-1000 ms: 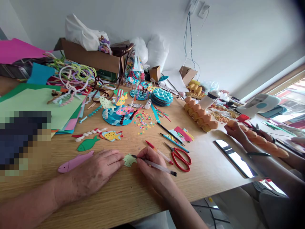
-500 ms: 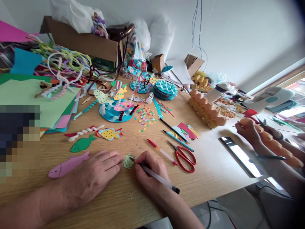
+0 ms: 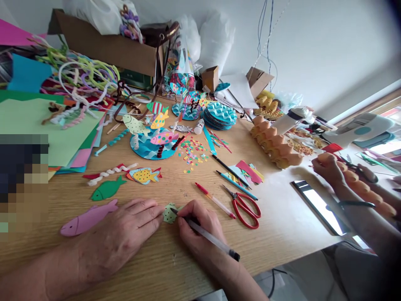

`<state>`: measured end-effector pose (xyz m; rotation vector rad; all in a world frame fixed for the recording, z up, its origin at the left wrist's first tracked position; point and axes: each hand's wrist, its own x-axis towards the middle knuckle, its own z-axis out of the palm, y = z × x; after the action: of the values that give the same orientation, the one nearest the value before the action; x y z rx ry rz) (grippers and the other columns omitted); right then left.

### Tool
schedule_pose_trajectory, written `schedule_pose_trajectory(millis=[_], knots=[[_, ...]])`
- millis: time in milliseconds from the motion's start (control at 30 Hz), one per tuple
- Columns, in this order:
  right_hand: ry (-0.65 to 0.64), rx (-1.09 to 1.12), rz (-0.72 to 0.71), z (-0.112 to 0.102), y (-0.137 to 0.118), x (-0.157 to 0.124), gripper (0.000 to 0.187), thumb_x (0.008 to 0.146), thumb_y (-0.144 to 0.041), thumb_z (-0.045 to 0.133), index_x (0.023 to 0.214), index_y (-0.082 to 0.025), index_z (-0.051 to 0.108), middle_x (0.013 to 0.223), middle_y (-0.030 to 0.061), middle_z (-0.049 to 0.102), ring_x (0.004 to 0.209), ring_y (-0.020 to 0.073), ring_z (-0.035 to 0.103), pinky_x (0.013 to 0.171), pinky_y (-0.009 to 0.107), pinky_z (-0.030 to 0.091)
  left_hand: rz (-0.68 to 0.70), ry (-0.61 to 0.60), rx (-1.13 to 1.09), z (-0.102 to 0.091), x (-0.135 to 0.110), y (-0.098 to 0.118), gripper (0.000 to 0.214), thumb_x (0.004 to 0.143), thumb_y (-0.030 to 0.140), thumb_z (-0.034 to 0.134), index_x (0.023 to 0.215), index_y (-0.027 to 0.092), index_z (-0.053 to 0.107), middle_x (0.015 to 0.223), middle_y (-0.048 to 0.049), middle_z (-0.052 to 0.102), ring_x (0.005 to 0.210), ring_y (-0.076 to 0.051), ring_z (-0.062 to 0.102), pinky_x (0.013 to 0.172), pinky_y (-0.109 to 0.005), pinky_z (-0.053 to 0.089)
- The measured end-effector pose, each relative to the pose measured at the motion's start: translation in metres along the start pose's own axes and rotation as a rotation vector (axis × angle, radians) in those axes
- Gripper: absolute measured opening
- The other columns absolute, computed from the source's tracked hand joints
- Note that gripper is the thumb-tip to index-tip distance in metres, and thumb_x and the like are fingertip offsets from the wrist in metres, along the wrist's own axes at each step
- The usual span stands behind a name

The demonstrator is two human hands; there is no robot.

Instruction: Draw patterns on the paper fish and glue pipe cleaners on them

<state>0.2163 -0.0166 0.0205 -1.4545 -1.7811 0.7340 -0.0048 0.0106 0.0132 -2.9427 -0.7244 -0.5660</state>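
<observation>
A black gel pen (image 3: pixel 213 240) is pinched in my right hand (image 3: pixel 200 225), its tip on a small light-green paper fish (image 3: pixel 169 213) with dark dots. My left hand (image 3: pixel 125 234) lies flat, fingers stretched out, its fingertips at the fish's left edge. Beside the left hand rests a pink paper fish (image 3: pixel 87 219), partly covered by it. Farther up lie a green paper fish (image 3: pixel 108 189) and a yellow dotted fish (image 3: pixel 144 175). To the right of my right hand are a red pen (image 3: pixel 214 200) and red-handled scissors (image 3: pixel 246 209).
Behind stands a blue base (image 3: pixel 153 152) carrying paper fish, near scattered confetti (image 3: pixel 192 152). Coloured sheets (image 3: pixel 56 129) are stacked at left. At right, a co-worker's hands hold an egg carton strip (image 3: pixel 360 188) and scissors, near a phone (image 3: pixel 318 207).
The view has shifted slightly. My pen tip stays on the light-green fish and my left hand keeps its place. The co-worker's hands remain at the carton strip.
</observation>
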Motion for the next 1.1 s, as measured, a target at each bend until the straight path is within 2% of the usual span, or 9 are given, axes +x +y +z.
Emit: schedule_pose_trajectory(millis=[200, 333, 533, 1100], knots=[[0.007, -0.007, -0.026, -0.0004, 0.0024, -0.0005, 0.009, 0.076, -0.016, 0.053, 0.075, -0.023, 0.059, 0.059, -0.004, 0.06, 0.049, 0.0113, 0.051, 0.05, 0.021, 0.039, -0.007, 0.004, -0.05, -0.0009, 0.0006, -0.0001, 0.048, 0.091, -0.001, 0.034, 0.115, 0.017, 0.071, 0.114, -0.0076, 0.075, 0.113, -0.021, 0.066, 0.102, -0.033, 0.054], [-0.014, -0.007, -0.021, -0.0008, 0.002, 0.0005, 0.01, 0.076, -0.015, 0.053, 0.075, -0.024, 0.059, 0.059, -0.004, 0.06, 0.051, 0.0118, 0.053, 0.052, 0.021, 0.04, -0.028, -0.023, -0.1, -0.001, -0.0021, -0.0005, 0.043, 0.094, 0.004, 0.04, 0.121, 0.02, 0.069, 0.121, -0.0068, 0.073, 0.119, -0.022, 0.064, 0.106, -0.034, 0.052], [-0.029, 0.006, -0.012, -0.0006, 0.0012, 0.0006, 0.01, 0.077, -0.015, 0.053, 0.075, -0.024, 0.058, 0.061, -0.0039, 0.061, 0.052, 0.0121, 0.055, 0.053, 0.021, 0.042, -0.056, -0.067, -0.148, -0.0001, -0.0057, -0.0005, 0.046, 0.095, 0.008, 0.041, 0.131, 0.023, 0.065, 0.128, -0.0059, 0.07, 0.123, -0.023, 0.061, 0.108, -0.037, 0.051], [-0.035, 0.012, 0.0, -0.0011, 0.001, 0.0008, 0.01, 0.078, -0.015, 0.053, 0.076, -0.024, 0.058, 0.06, -0.0043, 0.059, 0.051, 0.0116, 0.053, 0.051, 0.021, 0.039, -0.045, -0.05, -0.135, -0.0003, -0.0038, -0.0005, 0.048, 0.095, 0.005, 0.037, 0.128, 0.022, 0.066, 0.125, -0.0057, 0.071, 0.121, -0.022, 0.061, 0.107, -0.036, 0.052]])
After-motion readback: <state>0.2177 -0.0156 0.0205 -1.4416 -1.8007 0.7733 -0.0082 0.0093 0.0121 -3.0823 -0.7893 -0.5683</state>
